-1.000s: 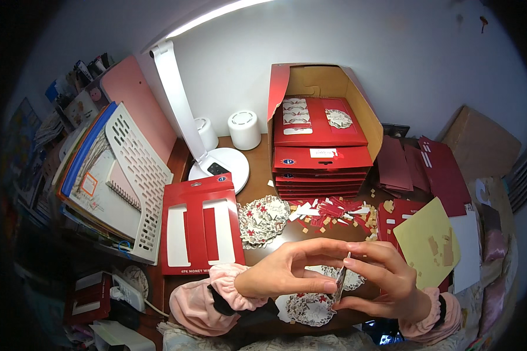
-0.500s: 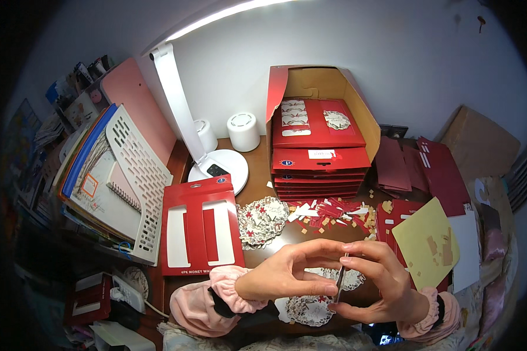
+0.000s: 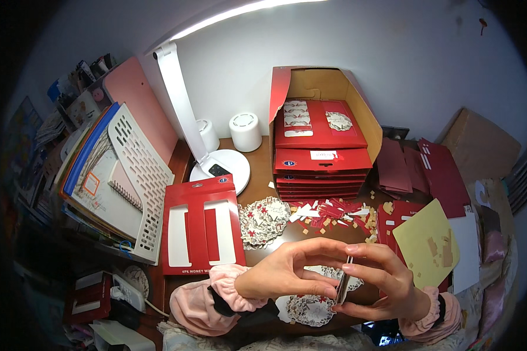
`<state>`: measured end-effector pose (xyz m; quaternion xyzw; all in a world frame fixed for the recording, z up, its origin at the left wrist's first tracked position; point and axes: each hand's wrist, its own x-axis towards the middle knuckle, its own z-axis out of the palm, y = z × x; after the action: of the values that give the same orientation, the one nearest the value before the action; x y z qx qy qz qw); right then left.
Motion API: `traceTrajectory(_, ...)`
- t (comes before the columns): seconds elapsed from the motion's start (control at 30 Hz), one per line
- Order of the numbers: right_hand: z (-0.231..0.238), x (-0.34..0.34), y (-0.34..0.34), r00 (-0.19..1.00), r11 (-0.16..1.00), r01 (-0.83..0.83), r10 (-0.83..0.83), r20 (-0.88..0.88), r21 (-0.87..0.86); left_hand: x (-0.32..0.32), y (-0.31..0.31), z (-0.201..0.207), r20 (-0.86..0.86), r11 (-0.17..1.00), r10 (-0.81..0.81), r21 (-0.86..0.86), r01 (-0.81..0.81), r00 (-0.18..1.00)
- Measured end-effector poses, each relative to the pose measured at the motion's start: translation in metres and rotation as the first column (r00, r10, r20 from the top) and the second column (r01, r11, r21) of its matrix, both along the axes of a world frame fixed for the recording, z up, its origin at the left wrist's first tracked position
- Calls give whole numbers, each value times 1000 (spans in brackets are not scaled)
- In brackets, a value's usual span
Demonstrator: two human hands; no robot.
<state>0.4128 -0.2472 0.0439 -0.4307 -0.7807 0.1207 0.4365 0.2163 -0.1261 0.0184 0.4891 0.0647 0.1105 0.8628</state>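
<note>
Between my two hands, above the near edge of the desk, a thin stack of paper pieces [image 3: 342, 286] stands on edge. My left hand [image 3: 293, 269] grips its left side, thumb low and fingers arched over the top. Fingertips of my right hand [image 3: 389, 286] press on its top and its lower right side. Beneath lie white scalloped paper cut-outs [image 3: 309, 310] with red and green print, partly covered by my hands. A thicker pile of like cut-outs [image 3: 263, 221] lies farther left.
An open carton [image 3: 322, 76] holds stacked red packages at the back. Red, white and tan paper scraps [image 3: 328, 213] lie before it. A red window sleeve [image 3: 202, 225], a white lamp [image 3: 219, 169] and a file rack [image 3: 140, 187] stand left; a yellow sheet [image 3: 427, 240] lies right.
The stack has turned slightly, so more of its edge and face shows. Both hands keep their hold and have barely moved; the whole view has shifted a little.
</note>
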Motion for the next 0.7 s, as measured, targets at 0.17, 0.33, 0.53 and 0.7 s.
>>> traceTrajectory(0.17, 1, 1, -1, 1000, 1000, 0, 0, -1, 26, 1, 0, 6, -12, 999, -10, 45, 11, 1000)
traceTrajectory(0.33, 1, 4, -1, 999, 999, -12, 14, -31, 52, -6, 5, 10, 4, 998, -15, 57, 15, 1000)
traceTrajectory(0.53, 8, 2, -3, 997, 999, 52, -52, -51, 5, -7, 7, 4, 74, 999, -28, 48, 24, 997)
traceTrajectory(0.7, -1, -3, 1, 989, 991, 137, -136, 60, -4, -4, -16, 9, -51, 935, 150, 332, -124, 987)
